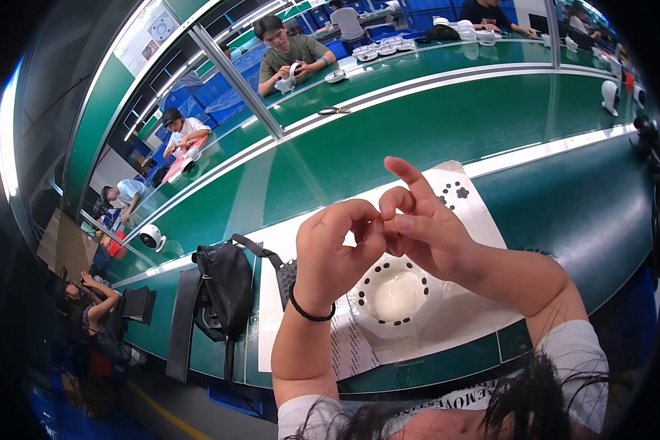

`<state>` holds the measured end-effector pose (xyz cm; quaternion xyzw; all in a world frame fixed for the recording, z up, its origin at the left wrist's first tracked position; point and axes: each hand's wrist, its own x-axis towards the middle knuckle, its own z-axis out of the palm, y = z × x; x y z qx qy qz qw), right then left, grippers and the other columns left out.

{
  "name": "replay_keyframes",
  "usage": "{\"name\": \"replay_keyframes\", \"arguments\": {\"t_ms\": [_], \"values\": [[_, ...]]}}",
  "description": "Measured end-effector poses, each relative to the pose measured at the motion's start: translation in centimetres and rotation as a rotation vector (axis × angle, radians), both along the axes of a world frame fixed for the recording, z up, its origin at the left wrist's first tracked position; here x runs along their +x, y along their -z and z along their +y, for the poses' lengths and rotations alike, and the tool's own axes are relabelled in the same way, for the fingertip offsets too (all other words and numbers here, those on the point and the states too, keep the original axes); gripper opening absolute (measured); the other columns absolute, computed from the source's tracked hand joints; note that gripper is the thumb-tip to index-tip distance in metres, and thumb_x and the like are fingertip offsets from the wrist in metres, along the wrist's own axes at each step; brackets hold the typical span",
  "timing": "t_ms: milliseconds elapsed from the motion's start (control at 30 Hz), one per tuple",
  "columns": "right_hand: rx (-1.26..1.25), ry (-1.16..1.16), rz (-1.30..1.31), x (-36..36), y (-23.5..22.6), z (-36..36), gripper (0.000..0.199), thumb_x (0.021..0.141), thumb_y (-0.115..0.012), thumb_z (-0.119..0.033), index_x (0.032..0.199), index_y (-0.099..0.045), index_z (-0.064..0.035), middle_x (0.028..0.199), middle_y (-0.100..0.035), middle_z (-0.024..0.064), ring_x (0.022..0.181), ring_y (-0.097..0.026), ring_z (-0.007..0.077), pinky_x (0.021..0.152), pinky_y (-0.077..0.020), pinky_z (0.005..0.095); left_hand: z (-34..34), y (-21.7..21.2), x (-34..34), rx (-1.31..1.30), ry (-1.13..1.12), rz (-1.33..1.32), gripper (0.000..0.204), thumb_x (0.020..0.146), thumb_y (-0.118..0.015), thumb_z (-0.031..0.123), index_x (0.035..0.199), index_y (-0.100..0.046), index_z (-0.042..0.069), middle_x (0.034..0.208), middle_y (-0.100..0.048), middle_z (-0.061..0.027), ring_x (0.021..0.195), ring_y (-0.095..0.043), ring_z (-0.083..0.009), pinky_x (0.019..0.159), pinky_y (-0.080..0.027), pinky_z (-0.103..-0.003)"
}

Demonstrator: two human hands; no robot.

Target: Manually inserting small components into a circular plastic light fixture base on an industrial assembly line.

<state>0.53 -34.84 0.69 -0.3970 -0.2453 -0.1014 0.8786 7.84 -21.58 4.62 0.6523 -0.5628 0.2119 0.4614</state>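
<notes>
My left hand (339, 246) and my right hand (436, 233) meet above a white sheet (484, 238), fingertips pinched together. Whatever sits between the tips is too small or hidden to make out. The right forefinger points up, away from the pinch. Below the hands lies a white round part (427, 323) with several small black dots set in a ring around its rim. Past my right hand, small black round pads (458, 192) lie on the sheet in a cluster. A black dotted sheet (287, 282) shows partly behind my left wrist, and a printed paper (353, 345) lies beside that forearm.
A black bag (227, 286) rests on the green bench to the left. Across the metal frame (235, 77), a person (293, 55) handles a white part, near pliers (334, 111). White rounded devices stand at the left (152, 237) and far right (609, 97).
</notes>
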Motion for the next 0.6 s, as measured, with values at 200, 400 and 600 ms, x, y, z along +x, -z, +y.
{"name": "replay_keyframes", "arguments": {"t_ms": [200, 400, 600], "values": [[0.0, -0.008, 0.022, -0.13, -0.14, -0.08, 0.064, 0.082, -0.052, -0.01, 0.133, -0.013, -0.0114, 0.096, -0.048, 0.0013, 0.072, -0.047, 0.0117, 0.068, -0.0389, 0.0257, 0.13, -0.08, 0.1, 0.004, -0.002, -0.028, 0.016, 0.064, -0.061, -0.004, 0.077, -0.055, 0.002, 0.063, -0.058, -0.0056, 0.055, -0.058, -0.0132, 0.051, -0.047, -0.022], [0.018, -0.024, 0.046, -0.15, -0.36, -0.23, 0.066, 0.078, -0.054, -0.011, 0.132, -0.016, -0.0111, 0.093, -0.049, 0.0019, 0.07, -0.047, 0.0121, 0.067, -0.0391, 0.0256, 0.14, -0.05, 0.2, -0.009, 0.026, -0.051, 0.017, 0.063, -0.061, -0.004, 0.076, -0.054, 0.003, 0.062, -0.058, -0.0047, 0.053, -0.057, -0.0117, 0.049, -0.045, -0.021], [0.037, -0.033, 0.04, 0.05, -0.12, -0.47, 0.063, 0.076, -0.054, -0.012, 0.129, -0.022, -0.0108, 0.09, -0.05, 0.0038, 0.07, -0.047, 0.0127, 0.066, -0.0386, 0.0261, 0.0, -0.12, -0.16, -0.018, 0.023, 0.034, 0.011, 0.064, -0.061, -0.005, 0.071, -0.056, 0.002, 0.061, -0.057, -0.003, 0.052, -0.055, -0.0078, 0.05, -0.042, -0.019]]}}
